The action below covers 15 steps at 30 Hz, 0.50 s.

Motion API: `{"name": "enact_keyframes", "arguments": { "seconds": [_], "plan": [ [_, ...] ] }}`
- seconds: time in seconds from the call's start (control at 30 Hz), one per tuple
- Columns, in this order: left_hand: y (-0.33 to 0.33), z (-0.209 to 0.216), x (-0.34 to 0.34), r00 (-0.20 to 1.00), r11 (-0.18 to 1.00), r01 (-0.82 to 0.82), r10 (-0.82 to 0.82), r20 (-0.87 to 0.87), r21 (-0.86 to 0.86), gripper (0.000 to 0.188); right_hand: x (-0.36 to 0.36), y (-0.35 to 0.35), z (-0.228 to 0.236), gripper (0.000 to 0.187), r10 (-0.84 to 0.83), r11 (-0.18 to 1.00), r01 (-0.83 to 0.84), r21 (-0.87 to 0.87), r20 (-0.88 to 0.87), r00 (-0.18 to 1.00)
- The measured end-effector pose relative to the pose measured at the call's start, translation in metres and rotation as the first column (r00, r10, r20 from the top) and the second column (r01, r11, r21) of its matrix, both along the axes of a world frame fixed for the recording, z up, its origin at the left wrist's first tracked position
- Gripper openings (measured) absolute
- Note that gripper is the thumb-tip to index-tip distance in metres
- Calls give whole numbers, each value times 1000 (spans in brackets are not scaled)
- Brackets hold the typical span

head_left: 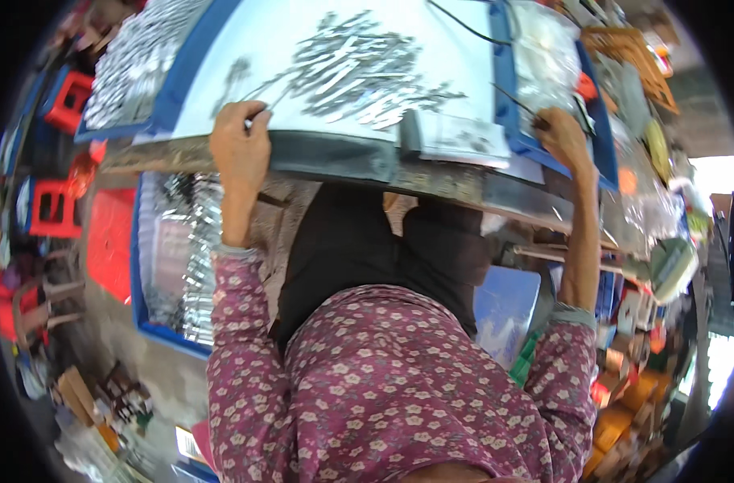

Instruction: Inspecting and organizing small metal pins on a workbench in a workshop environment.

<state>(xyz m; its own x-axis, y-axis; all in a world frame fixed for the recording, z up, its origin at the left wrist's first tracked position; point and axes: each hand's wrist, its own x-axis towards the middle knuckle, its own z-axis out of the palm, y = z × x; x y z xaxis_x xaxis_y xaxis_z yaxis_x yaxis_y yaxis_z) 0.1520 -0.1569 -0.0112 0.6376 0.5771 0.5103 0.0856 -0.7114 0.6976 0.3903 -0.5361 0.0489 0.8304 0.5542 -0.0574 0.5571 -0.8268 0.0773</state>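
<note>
Floral shirt (pixel 383 378); dark rod (pixel 513 98) in right hand (pixel 564 138), tip forward-left

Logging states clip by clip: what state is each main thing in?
Left hand: fingers curled, grip unclear
Right hand: closed on dark rod
Strips: loose, heaped
Upper-left bin: open, heaped with silvery pieces
Lower-left bin: open, holding silvery pieces
Right bin: open, holding clear plastic

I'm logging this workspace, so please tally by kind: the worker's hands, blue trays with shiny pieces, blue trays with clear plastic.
Hands: 2
Blue trays with shiny pieces: 2
Blue tray with clear plastic: 1
Total: 5
</note>
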Motion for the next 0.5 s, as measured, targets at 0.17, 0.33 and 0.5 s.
{"name": "enact_keyframes", "arguments": {
  "seconds": [0.17,0.33,0.5],
  "plan": [
    [18,-2,-14,989,987,-148,149,-7,69,8,-8,9,5,16,50,998,-50,26,21,999],
    [40,-15,-13,970,975,-209,216,-110,71,11,-7,8,6,14,90,995,-91,33,35,995],
    [51,-17,-3,936,955,-272,290,-199,116,13,-5,7,6,14,97,994,-98,46,30,995]
  ]
}}
